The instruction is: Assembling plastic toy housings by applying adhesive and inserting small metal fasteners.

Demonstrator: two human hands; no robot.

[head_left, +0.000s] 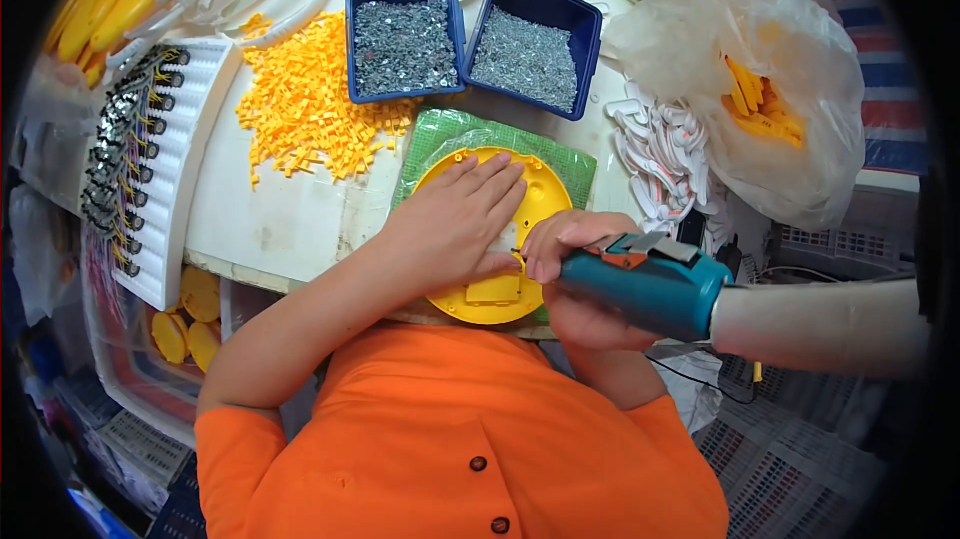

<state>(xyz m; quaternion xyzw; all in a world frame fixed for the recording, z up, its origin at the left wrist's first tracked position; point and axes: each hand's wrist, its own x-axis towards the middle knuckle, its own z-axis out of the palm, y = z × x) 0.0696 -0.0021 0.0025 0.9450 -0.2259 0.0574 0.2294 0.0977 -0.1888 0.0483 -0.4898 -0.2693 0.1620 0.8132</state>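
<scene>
My left hand [450, 219] lies flat with fingers stretched over a round yellow plastic housing [545, 189], covering its middle and left part. Under the housing is a green mat [440, 129] wrapped in clear plastic. From the right, my right hand [548, 247] is wrapped round a teal electric screwdriver [650, 289] with a metal lever on its side. The tool lies nearly level, its front end pointing at the housing near my left thumb. My right fingers hide the tip, so I cannot tell whether it touches anything.
Behind the mat stand two blue bins [352, 49] [592, 34] of small metal parts. Small yellow pieces [310, 99] are heaped left of them. A white foam tray [195, 159] holds wired components. White plastic parts [660, 149] and a clear bag [800, 169] lie at right.
</scene>
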